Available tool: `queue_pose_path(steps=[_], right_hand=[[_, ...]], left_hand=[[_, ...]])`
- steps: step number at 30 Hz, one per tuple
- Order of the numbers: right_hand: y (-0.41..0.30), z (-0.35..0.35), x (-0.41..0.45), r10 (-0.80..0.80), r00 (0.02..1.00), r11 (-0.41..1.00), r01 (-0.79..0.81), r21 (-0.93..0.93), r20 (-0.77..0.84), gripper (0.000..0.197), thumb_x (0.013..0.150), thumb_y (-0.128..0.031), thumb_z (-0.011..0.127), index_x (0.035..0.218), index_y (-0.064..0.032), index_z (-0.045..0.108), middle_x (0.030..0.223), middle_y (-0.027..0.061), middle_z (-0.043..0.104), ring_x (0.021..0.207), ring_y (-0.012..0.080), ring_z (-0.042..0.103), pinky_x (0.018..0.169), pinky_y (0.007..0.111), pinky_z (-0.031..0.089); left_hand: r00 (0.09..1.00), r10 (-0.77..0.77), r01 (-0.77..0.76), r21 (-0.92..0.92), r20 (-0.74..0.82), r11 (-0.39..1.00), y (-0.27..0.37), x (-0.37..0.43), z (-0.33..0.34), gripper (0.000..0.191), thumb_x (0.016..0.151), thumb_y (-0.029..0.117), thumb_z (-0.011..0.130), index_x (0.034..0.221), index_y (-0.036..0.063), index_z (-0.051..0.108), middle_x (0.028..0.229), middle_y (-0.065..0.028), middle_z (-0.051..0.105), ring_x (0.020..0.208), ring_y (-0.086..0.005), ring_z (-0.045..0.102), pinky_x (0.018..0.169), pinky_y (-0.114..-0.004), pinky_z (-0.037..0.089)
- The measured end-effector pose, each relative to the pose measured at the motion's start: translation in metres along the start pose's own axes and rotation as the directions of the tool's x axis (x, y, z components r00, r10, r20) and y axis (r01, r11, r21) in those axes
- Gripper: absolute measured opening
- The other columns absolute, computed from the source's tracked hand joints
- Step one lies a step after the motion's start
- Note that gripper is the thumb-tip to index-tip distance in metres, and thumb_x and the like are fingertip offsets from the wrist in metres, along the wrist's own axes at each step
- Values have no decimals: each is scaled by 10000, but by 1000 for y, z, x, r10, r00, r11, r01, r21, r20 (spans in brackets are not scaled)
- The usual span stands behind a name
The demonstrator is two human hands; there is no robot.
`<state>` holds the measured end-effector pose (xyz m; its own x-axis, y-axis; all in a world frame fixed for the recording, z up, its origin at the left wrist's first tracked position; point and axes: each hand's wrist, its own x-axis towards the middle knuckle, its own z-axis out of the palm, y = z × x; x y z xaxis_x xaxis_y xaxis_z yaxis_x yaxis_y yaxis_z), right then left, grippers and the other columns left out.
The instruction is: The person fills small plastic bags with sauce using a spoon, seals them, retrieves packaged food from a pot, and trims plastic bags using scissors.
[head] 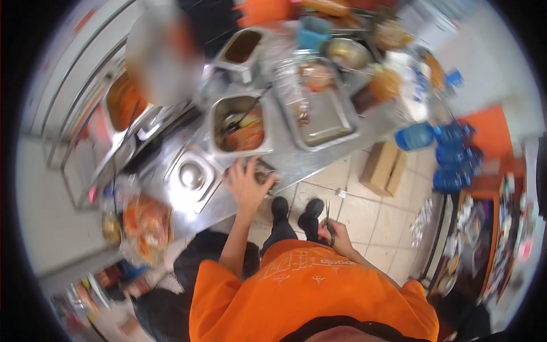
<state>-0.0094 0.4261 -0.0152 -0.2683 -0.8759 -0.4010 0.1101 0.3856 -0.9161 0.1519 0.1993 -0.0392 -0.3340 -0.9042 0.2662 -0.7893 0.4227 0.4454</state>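
Observation:
My left hand [245, 184] is at the front edge of a stainless steel counter [299, 166]. Its fingers and thumb spread around a small dark package [263, 172], partly hidden under the hand; blur leaves its contents unclear. Held low in front of my body, my right hand [337, 236] grips a pair of scissors [328, 218] with the blades pointing away from me. Just beyond the package stands a deep steel pan [216, 132] holding reddish food [245, 137] and a dark-handled utensil. A steel pan lid [192, 174] lies left of my left hand.
Right of the deep pan is a shallow steel tray [329, 137] with plastic-wrapped food. A cardboard box [383, 169] and large blue water bottles [453, 156] stand on the tiled floor. A bag of orange-red food [147, 226] sits at left. Someone in dark clothing is close by, lower left.

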Motion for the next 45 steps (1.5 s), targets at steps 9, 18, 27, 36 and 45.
queue_pose_path(steps=[9, 18, 27, 36, 45], right_hand=[[66, -53, -131, 94, 765, 992, -15, 128, -637, 405, 823, -416, 619, 856, -14, 590, 645, 59, 572, 518, 129, 488, 510, 281, 420], [183, -65, -356, 507, 64, 783, 382, 491, -859, 373, 881, -414, 515, 844, -46, 567, 661, 46, 578, 482, 97, 477, 455, 223, 358], [235, -157, -511, 523, -348, 728, 657, 195, -778, 318, 800, -350, 643, 955, -95, 534, 919, 17, 600, 832, 103, 560, 705, 239, 434], [258, -341, -681, 225, -275, 757, 654, -10, -935, 361, 734, -152, 733, 1007, -85, 508, 1017, 35, 545, 892, 128, 551, 753, 259, 466], [345, -381, -822, 565, -420, 641, 766, 57, -710, 311, 772, -186, 685, 1014, -92, 514, 1025, 53, 569, 877, 128, 570, 681, 263, 492]], left_hand=[[972, 234, -236, -144, -25, 961, 3, 1, 15, 223, 743, 205, 665, 831, 9, 605, 775, -154, 611, 669, -281, 587, 579, -370, 453], [903, 429, -211, -846, 24, 490, 189, -55, 80, 140, 821, 177, 569, 802, 39, 577, 667, -73, 488, 577, -169, 476, 490, -298, 415], [315, 940, 925, -264, 133, -273, 487, -170, 141, 213, 885, 302, 491, 820, 116, 573, 621, -18, 390, 562, -117, 403, 447, -283, 367], [-120, 891, 985, -60, 438, 162, 721, -418, 179, 264, 884, 372, 486, 837, 133, 590, 642, 20, 340, 572, -104, 319, 473, -260, 297], [-851, 512, 489, 534, 118, 690, 954, -813, 168, 214, 820, 356, 526, 726, 164, 513, 619, 49, 304, 521, -87, 304, 477, -244, 248]])
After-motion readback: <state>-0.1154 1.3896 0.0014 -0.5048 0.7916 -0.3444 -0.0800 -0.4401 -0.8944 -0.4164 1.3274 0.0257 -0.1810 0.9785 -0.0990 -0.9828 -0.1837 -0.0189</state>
